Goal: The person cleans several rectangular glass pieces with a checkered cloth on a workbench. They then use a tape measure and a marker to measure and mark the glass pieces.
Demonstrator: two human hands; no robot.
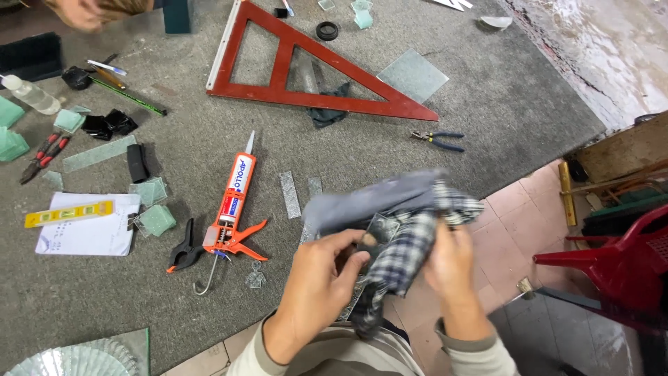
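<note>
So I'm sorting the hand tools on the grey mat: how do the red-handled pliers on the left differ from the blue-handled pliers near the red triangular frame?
The red-handled pliers lie among glass pieces at the mat's left edge, jaws pointing toward the camera; the blue-handled pliers lie alone on bare mat, jaws pointing left. Red grips spread less than blue. Both lie flat, untouched by either hand.

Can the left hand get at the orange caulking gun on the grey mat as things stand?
Probably not right away: the left hand is busy gripping a small glass piece and checked cloth. The orange caulking gun lies just to its left, with nothing between them.
</note>
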